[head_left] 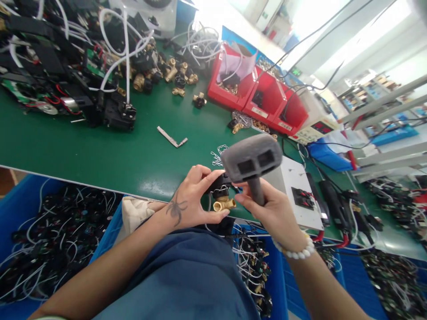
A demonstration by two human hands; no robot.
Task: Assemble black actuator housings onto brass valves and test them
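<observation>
One camera sits on the person's head. It looks forward and down, over their blue clothes [187,275] to the green worktop [140,160]. It is close to the left hand [195,198] and the right hand [273,211], which show near the middle, by the worktop's near edge. The view leans, so that edge slopes down to the right. It also sees past the far edge to shelves [380,95] well away.

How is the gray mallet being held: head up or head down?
Head up: the right hand grips the gray mallet by its handle, below the broad head.
</observation>
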